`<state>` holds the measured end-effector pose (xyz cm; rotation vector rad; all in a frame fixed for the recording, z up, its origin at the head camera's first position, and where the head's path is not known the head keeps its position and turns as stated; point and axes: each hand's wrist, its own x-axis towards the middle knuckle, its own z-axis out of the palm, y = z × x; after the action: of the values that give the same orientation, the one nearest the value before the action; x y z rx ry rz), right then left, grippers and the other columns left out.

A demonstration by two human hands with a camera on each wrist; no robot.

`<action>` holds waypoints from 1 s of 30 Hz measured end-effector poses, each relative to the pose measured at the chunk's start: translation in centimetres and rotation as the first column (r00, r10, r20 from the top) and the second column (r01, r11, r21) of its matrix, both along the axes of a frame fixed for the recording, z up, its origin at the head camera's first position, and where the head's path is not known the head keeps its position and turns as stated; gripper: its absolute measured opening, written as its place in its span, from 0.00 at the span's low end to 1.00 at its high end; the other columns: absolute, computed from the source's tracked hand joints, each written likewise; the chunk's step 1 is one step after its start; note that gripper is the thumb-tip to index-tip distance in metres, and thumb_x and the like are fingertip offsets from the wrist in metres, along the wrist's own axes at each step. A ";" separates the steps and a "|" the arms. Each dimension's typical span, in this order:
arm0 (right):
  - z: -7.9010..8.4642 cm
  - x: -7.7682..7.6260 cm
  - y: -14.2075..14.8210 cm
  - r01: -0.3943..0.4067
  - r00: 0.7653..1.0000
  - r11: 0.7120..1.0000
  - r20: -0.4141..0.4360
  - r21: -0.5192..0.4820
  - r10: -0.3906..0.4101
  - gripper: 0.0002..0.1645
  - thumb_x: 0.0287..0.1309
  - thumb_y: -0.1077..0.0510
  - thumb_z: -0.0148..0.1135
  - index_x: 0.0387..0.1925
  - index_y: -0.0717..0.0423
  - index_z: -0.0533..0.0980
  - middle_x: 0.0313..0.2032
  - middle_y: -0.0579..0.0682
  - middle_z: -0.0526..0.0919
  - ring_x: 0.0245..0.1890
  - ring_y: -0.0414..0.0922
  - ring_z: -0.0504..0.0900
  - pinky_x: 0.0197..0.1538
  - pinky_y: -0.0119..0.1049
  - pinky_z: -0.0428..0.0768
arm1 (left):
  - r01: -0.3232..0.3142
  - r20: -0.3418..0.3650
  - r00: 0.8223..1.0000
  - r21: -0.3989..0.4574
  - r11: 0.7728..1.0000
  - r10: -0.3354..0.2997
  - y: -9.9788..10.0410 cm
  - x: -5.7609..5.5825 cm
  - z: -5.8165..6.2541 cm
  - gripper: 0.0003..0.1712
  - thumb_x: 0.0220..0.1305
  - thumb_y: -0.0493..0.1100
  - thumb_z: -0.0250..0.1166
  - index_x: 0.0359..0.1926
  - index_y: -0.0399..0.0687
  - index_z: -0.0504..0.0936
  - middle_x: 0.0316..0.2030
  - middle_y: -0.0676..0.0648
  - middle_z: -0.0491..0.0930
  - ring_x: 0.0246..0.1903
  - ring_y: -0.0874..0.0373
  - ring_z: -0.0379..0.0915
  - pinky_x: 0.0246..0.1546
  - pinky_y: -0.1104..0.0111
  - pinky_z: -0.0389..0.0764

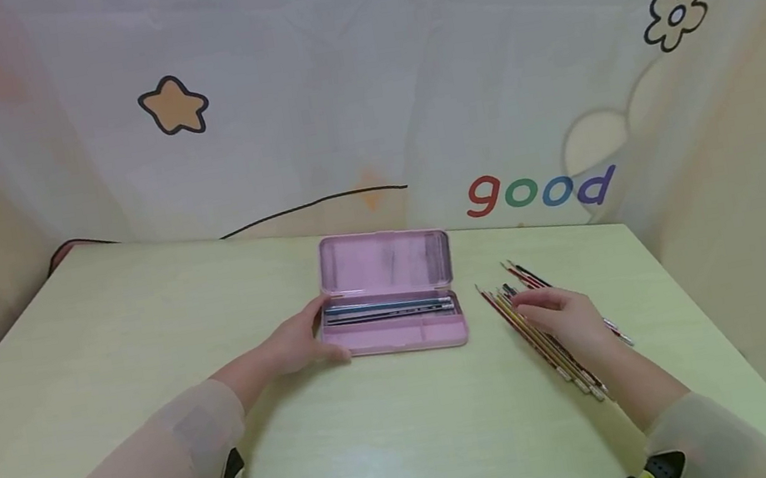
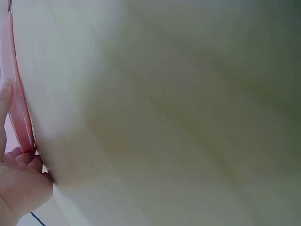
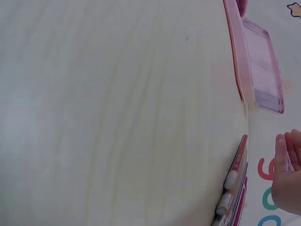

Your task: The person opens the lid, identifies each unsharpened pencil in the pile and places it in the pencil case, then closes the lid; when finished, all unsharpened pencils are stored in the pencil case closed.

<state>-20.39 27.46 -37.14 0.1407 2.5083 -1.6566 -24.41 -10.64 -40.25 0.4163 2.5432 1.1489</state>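
Observation:
An open pink pencil case (image 1: 376,347) lies on the table with its lid raised at the back. Several dark and blue pencils (image 1: 395,310) lie along its rear compartment. My left hand (image 1: 297,342) grips the case's left end, thumb at the front corner and fingers round the back. The same hand (image 2: 23,181) shows at the case's end in the left wrist view. To the right of the case lies a slanted bundle of pencils (image 1: 539,344), red, gold and dark. Over that bundle is my right hand (image 1: 568,322), fingers loosely bent and nothing visible in them.
The pale table (image 1: 404,455) meets a printed cloth backdrop (image 1: 331,112) at the back, with more cloth at both sides. A few more pencils (image 1: 619,330) lie just right of the bundle, partly behind the right hand.

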 end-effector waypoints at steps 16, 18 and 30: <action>-0.2 3.8 5.2 0.024 0.995 0.987 -0.094 -0.159 -0.039 0.25 0.60 0.60 0.60 0.53 0.75 0.70 0.39 0.38 0.82 0.42 0.31 0.79 0.49 0.28 0.76 | 0.002 0.023 1.000 0.008 1.000 -0.002 0.1 0.0 0.2 0.62 0.47 0.53 0.74 0.72 0.41 0.42 0.70 0.37 0.48 0.69 0.44 0.43 0.67 0.54 0.49; -0.4 4.2 5.8 0.032 0.995 0.986 -0.093 -0.163 -0.048 0.23 0.60 0.60 0.60 0.52 0.73 0.72 0.38 0.37 0.82 0.41 0.31 0.80 0.48 0.27 0.76 | 0.002 0.023 1.000 0.008 1.000 -0.002 0.0 0.0 0.1 0.62 0.47 0.53 0.74 0.72 0.41 0.42 0.70 0.37 0.48 0.69 0.45 0.43 0.67 0.54 0.49; -1.5 6.8 8.3 0.087 0.995 0.992 -0.036 -0.093 -0.091 0.17 0.58 0.59 0.63 0.48 0.63 0.78 0.37 0.31 0.81 0.39 0.27 0.78 0.44 0.22 0.77 | 0.010 0.002 1.000 -0.002 1.000 -0.010 -0.2 0.0 -0.1 0.62 0.47 0.54 0.73 0.72 0.40 0.42 0.70 0.36 0.49 0.68 0.43 0.43 0.67 0.53 0.49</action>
<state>-13.64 35.73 -38.61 0.2151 2.4836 -1.8216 -24.43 -10.82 -40.37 0.4265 2.5370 1.1429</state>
